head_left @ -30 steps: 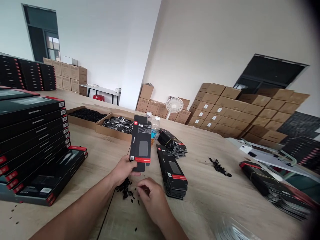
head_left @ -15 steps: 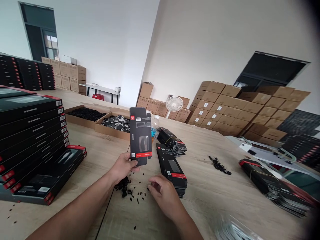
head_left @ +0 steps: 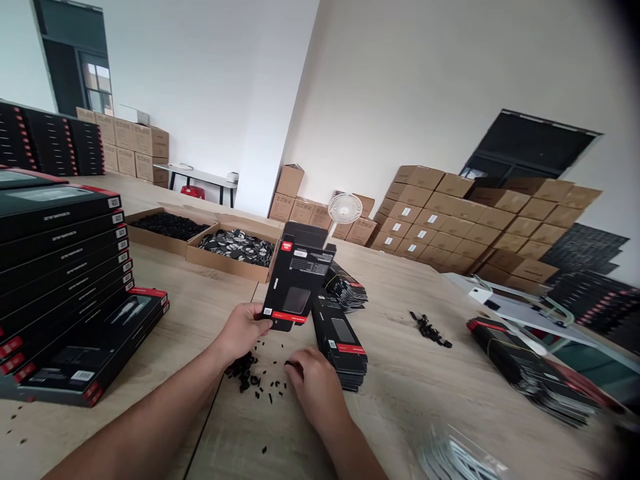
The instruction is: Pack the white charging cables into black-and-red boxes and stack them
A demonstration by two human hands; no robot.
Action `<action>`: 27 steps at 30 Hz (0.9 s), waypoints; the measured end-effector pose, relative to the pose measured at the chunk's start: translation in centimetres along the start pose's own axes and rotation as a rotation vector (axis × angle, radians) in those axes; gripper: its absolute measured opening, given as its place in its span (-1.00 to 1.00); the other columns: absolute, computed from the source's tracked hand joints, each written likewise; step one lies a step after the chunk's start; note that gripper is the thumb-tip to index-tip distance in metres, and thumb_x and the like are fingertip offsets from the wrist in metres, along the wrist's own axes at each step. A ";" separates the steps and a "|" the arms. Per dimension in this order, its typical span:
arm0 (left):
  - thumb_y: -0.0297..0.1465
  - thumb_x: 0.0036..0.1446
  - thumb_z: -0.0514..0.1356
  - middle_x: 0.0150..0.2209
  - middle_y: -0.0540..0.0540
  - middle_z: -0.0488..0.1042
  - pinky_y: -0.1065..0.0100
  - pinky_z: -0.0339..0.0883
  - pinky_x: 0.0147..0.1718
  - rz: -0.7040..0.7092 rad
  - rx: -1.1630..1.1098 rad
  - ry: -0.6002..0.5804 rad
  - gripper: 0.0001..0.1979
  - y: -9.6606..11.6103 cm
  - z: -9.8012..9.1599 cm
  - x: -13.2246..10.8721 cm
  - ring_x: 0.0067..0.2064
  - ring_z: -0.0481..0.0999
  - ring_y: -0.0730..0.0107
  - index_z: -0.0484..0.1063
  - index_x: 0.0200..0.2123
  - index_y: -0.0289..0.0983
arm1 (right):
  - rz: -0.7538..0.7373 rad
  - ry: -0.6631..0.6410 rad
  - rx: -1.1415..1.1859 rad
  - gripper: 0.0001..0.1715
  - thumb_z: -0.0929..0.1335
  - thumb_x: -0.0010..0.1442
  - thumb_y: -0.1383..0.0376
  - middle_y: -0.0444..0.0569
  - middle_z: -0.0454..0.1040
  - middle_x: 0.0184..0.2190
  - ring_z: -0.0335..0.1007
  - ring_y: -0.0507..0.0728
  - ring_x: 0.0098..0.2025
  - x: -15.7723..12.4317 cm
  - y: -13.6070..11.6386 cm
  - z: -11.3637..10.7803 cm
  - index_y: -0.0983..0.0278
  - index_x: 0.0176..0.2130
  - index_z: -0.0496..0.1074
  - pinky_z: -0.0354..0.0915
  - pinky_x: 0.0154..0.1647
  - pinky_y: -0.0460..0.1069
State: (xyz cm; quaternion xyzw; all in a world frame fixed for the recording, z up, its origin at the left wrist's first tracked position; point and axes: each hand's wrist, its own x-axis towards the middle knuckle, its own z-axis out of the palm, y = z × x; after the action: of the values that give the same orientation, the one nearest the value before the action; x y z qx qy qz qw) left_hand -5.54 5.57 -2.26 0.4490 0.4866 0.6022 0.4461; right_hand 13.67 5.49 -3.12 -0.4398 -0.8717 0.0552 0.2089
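Note:
My left hand (head_left: 245, 328) grips the lower end of a black and red flat box (head_left: 299, 273), which is raised and tilted to the right, its small window showing. Over the table, right of a scattered pile of small black pieces (head_left: 245, 370), my right hand (head_left: 315, 383) has its fingers curled with thumb and fingertips together; a tiny dark bit shows at the tips, too small to name. Beside that hand lies a stack of flat black boxes (head_left: 345, 347), with a banded bundle (head_left: 346, 290) behind it.
Finished-looking black boxes (head_left: 60, 247) are stacked at the left. Cardboard trays hold black parts (head_left: 167, 227) and round pieces (head_left: 240, 247). Further right are a small black pile (head_left: 430, 330), a banded bundle (head_left: 530, 373) and a clear bag (head_left: 460, 457).
The box in my left hand has tilted to the right. My right hand has moved slightly left, its fingertips closer together. The view has shifted a little.

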 end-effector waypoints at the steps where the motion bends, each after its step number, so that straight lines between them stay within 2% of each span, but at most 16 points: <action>1: -0.42 -0.16 0.27 -0.62 0.09 0.40 0.47 0.16 -0.50 0.011 0.024 -0.002 -0.93 -0.2 0.0 0.0 -0.54 0.31 0.51 0.48 -0.58 -0.30 | 0.004 0.007 -0.042 -0.87 0.37 0.17 0.42 -0.02 0.54 -0.33 0.50 0.18 -0.26 -0.1 0.0 0.0 0.22 -0.36 0.50 0.30 -0.27 -0.01; 4: -0.45 -0.14 0.22 -0.68 0.14 0.27 0.47 -0.03 -0.58 0.036 0.097 -0.014 -0.89 -0.4 0.2 -0.1 -0.60 0.16 0.56 0.40 -0.65 -0.29 | 0.009 0.021 -0.124 -0.86 0.35 0.16 0.44 0.00 0.52 -0.36 0.49 0.18 -0.31 -0.2 -0.1 0.3 0.22 -0.38 0.47 0.25 -0.35 -0.03; 7: -0.45 -0.12 0.19 -0.69 0.14 0.24 0.45 -0.10 -0.59 0.058 0.160 -0.019 -0.87 -0.3 0.6 -0.5 -0.61 0.11 0.55 0.38 -0.66 -0.27 | 0.009 0.042 -0.093 -0.84 0.33 0.11 0.48 -0.04 0.51 -0.40 0.46 0.12 -0.41 -0.1 -0.2 0.6 0.23 -0.40 0.43 0.20 -0.41 -0.06; 12: -0.42 -0.03 0.15 -0.63 0.11 0.33 0.44 0.03 -0.54 0.101 0.221 -0.047 -0.86 -0.3 1.8 -1.3 -0.57 0.21 0.48 0.50 -0.53 -0.27 | 0.052 0.210 0.220 -0.80 0.25 0.26 0.31 -0.11 0.46 -0.51 0.37 0.06 -0.51 0.5 -0.1 0.5 0.23 -0.37 0.41 0.18 -0.48 -0.09; 15: -0.43 -0.02 0.14 -0.58 0.07 0.37 0.43 0.10 -0.47 0.149 0.259 -0.067 -0.84 -0.3 2.8 -1.9 -0.49 0.30 0.43 0.50 -0.55 -0.26 | 0.052 0.276 0.353 -0.72 0.22 0.30 0.22 -0.11 0.46 -0.54 0.32 0.04 -0.55 0.7 0.1 0.4 0.23 -0.38 0.41 0.18 -0.51 -0.09; 22: -0.49 -0.02 0.16 -0.50 -0.02 0.43 0.39 0.12 -0.38 0.244 0.376 -0.078 -0.83 0.2 4.2 -3.2 -0.41 0.35 0.37 0.51 -0.57 -0.24 | 0.070 0.270 0.320 -0.76 0.23 0.23 0.30 -0.04 0.53 -0.50 0.39 0.08 -0.53 0.7 0.6 -0.1 0.25 -0.36 0.45 0.23 -0.47 -0.08; 27: -0.52 -0.03 0.16 -0.48 -0.02 0.46 0.39 0.14 -0.36 0.235 0.354 -0.112 -0.83 0.4 4.4 -3.4 -0.40 0.37 0.35 0.53 -0.55 -0.24 | 0.076 0.256 0.342 -0.78 0.24 0.21 0.32 -0.02 0.55 -0.48 0.44 0.12 -0.50 0.6 0.5 -0.7 0.24 -0.37 0.45 0.26 -0.44 -0.05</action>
State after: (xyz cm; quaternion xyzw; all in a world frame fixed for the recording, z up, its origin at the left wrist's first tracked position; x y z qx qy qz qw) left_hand -0.63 2.99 -1.66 0.6067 0.5036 0.5295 0.3131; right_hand 14.01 6.24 -2.43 -0.4339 -0.7988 0.1539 0.3872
